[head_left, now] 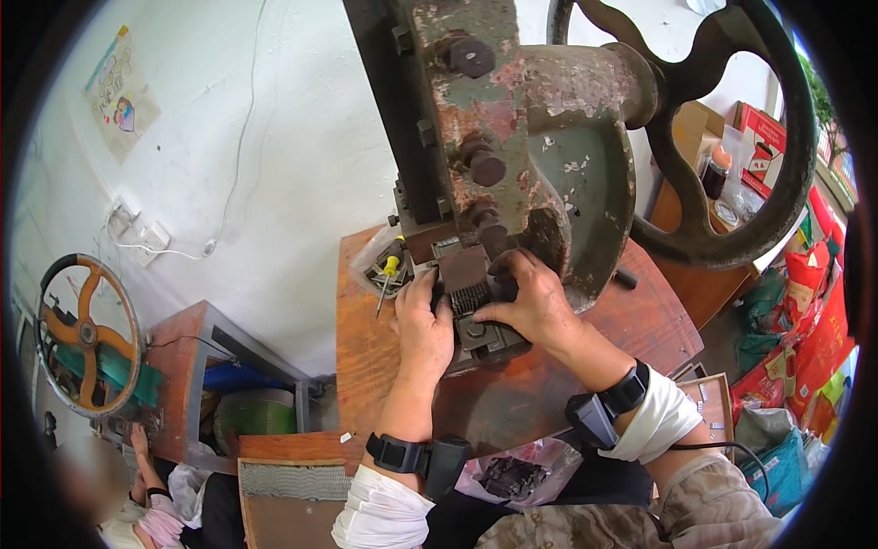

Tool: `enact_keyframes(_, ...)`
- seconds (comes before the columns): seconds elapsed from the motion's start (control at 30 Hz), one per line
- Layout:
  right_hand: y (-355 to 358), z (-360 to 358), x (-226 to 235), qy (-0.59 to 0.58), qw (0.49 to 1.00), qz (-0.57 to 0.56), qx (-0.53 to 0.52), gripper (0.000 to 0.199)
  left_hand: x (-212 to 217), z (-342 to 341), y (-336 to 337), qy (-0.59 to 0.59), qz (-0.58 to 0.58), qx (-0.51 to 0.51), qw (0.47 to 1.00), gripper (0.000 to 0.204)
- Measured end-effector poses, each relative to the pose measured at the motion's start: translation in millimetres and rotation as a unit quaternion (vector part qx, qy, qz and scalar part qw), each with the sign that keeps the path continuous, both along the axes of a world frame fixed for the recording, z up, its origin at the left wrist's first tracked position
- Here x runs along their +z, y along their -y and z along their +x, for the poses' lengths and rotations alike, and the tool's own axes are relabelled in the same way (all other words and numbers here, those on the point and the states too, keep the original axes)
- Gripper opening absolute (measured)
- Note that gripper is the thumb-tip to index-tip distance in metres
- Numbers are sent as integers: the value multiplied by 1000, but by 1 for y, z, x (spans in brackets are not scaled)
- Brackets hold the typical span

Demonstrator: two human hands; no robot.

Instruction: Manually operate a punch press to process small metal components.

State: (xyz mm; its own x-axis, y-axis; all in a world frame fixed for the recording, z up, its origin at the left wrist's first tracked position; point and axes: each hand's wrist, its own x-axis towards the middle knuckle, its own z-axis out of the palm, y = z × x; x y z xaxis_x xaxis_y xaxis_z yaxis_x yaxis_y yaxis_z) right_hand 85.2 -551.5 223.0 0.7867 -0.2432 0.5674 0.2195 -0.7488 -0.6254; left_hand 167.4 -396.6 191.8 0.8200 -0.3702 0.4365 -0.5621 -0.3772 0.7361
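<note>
Both my hands are at the metal die (498, 346) under the ram of a green, paint-worn press (476, 119). Between them lies a dark ribbed metal block (470, 298), like a row of thin strips, below a brown square plate (464, 267). My left hand (423, 322) has its fingers closed against the block's left side. On the other side my right hand (540, 306) curls round, its thumb pressed to the block's lower right and its fingers by the plate. The fingertips partly hide the contact.
A yellow-handled screwdriver (390, 267) rests on a bag of metal parts, left of the die. The press's large handwheel (805, 119) stands at right. A plastic bag (558, 453) with dark scraps is below the wooden table (585, 384). Another person (137, 485) sits at lower left near a second handwheel (87, 334).
</note>
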Motion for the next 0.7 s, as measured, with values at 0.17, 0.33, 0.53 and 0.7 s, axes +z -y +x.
enact_keyframes(0.17, -16, 10, -2, 26, 999, -2, -24, 64, -1, 2, 1, 26, 11, -28, 999, 40)
enact_keyframes(0.33, -9, 9, 0, 23, 999, 5, -28, 66, 0, 3, 1, 5, -14, -35, 999, 40)
enact_keyframes(0.53, -3, 13, -15, 16, 1000, 5, 23, 68, 3, -2, 5, 9, 107, 18, 994, 41)
enact_keyframes(0.7, 2, 0, -5, 8, 996, 72, 60, 68, -7, 7, -1, -26, 43, -43, 998, 43)
